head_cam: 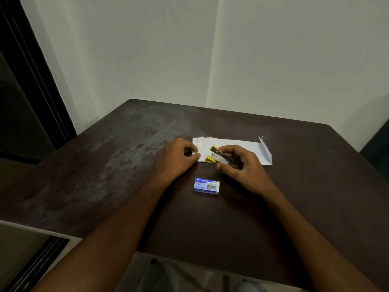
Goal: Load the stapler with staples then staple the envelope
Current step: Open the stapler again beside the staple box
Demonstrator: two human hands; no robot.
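A white envelope [237, 145] lies flat on the dark table [126, 165], its flap raised at the right end. My right hand [237, 165] grips a small stapler [219, 157] with yellow tips, its jaws apart over the envelope's left near edge. My left hand [176, 157] rests on the table at the envelope's left end, fingers pinching the paper's corner. A blue staple box [206, 185] lies closed on the table just in front of both hands.
The table's far edge meets a pale wall [210, 49]. A dark door frame [31, 70] stands at the left. The table's near edge runs below my forearms.
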